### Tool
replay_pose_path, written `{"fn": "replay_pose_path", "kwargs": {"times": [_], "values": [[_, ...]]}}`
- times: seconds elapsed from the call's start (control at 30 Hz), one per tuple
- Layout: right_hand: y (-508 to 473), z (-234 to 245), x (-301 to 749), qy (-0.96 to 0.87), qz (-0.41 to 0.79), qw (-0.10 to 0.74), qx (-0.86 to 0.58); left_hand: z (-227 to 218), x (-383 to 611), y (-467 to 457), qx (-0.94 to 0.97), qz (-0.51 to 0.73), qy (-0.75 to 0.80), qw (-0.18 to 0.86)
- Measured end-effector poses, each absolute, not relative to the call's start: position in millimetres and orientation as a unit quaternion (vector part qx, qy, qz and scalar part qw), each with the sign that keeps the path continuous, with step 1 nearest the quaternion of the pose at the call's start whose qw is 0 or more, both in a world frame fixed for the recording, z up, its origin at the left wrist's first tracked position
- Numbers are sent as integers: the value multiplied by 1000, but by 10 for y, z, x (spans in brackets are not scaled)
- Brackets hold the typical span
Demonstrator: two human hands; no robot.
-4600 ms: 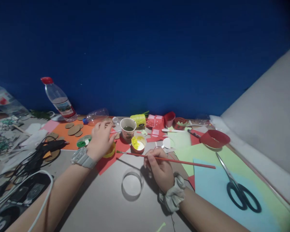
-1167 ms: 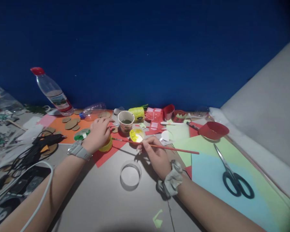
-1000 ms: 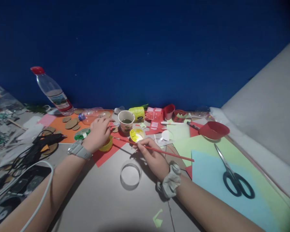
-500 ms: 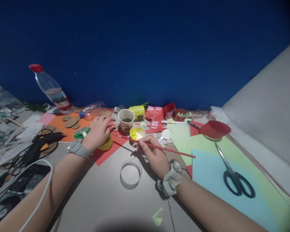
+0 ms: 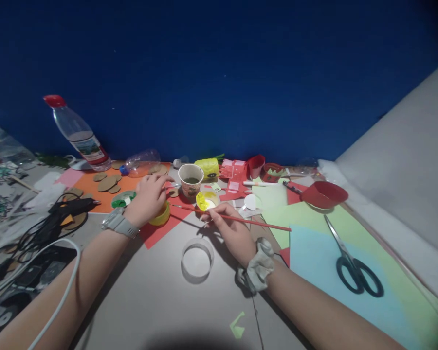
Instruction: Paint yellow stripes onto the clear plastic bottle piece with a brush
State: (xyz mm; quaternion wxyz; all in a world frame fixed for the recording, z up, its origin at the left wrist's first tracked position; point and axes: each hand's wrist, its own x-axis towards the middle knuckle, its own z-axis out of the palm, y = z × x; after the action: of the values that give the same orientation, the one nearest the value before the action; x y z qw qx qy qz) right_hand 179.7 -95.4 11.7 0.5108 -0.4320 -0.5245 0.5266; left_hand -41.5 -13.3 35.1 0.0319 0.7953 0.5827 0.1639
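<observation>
My right hand (image 5: 233, 233) is closed on a thin red paintbrush (image 5: 266, 225) held nearly level, its tip pointing left toward my left hand. Just beyond my right fingers sits a small tub of yellow paint (image 5: 203, 201). My left hand (image 5: 148, 197) curls from above over a yellow ring-shaped piece (image 5: 161, 216), which rests on red paper (image 5: 155, 235); its fingertips are partly hidden behind the hand. A paper cup (image 5: 191, 182) with dark liquid stands between and behind my hands. Nearer me, a clear plastic ring (image 5: 197, 261) lies on the grey table.
Black-handled scissors (image 5: 354, 262) lie on blue paper (image 5: 314, 291) at right, near a red cut piece (image 5: 324, 195). At left are a red-capped bottle (image 5: 81, 138), a glue gun (image 5: 71, 209), a white cable (image 5: 73, 272) and cardboard discs (image 5: 107, 183). A blue wall (image 5: 219, 82) stands behind.
The paintbrush has shifted slightly: its back end sits a little higher and further left, and its tip a little to the right. My left hand stays on the yellow ring-shaped piece.
</observation>
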Motion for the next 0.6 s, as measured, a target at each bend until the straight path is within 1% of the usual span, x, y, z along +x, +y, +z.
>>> {"fn": "replay_pose_path", "kwargs": {"times": [0.1,0.27,0.37,0.5,0.6], "values": [[-966,113,1810,-528,525,507,-433,346,-419,-132,795,163,584,34],[-989,140,1807,-519,486,532,-460,337,-420,-127,790,163,589,36],[-1017,122,1791,-551,467,517,-459,329,-419,-121,786,165,595,37],[-1040,59,1792,-571,490,505,-423,324,-413,-122,777,170,605,38],[-1032,52,1800,-552,486,526,-427,325,-402,-134,767,173,617,39]]}}
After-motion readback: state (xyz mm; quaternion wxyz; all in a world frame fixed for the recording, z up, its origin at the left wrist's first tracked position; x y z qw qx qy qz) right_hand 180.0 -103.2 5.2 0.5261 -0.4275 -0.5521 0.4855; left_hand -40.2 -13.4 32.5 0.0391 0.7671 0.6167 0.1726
